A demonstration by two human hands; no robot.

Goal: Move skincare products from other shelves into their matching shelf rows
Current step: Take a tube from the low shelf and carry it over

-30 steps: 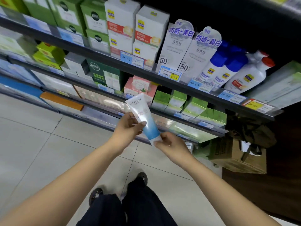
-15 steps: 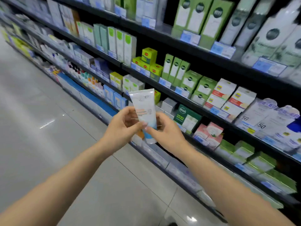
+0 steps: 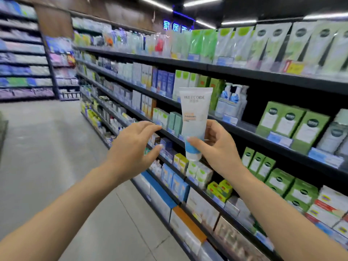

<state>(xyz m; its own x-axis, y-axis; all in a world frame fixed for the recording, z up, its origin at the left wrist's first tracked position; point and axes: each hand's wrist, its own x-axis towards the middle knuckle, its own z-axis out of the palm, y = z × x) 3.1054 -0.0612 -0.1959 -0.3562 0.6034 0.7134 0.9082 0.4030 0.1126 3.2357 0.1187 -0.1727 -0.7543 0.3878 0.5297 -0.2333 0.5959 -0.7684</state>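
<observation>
— Half a second back both hands were on the tube; what has changed?

— Only the right hand [image 3: 219, 147] has it now. The left hand [image 3: 131, 147] has come away and hangs just beside it, fingers spread and loosely bent, holding nothing. The view has also swung up and along the aisle, so far more of the shelving shows than before.

— How is the tube held?

— The white and blue tube [image 3: 194, 121] stands almost upright, flat crimped end on top, cap end down. Its lower, blue part is pinched between the right thumb in front and the fingers curled behind. The word WETCODE reads across the upper white part.

— Where is it against the shelves?

— In the air in front of the shelf unit [image 3: 235, 71], not resting on any row. Behind its top sit green and white boxes [image 3: 185, 81] and, just to the right, pump bottles [image 3: 230, 102] with blue labels. Further right on that row stand green cartons [image 3: 290, 125] with white panels.

— And lower down?

— Small yellow-green boxes [image 3: 219, 190] sit below the right wrist, with blue boxes [image 3: 174, 180] on the row to their left. Blue price tags [image 3: 278, 138] line the shelf edges, and grey floor tiles [image 3: 56, 147] run down the aisle — the far shelving is too blurred to read.
</observation>
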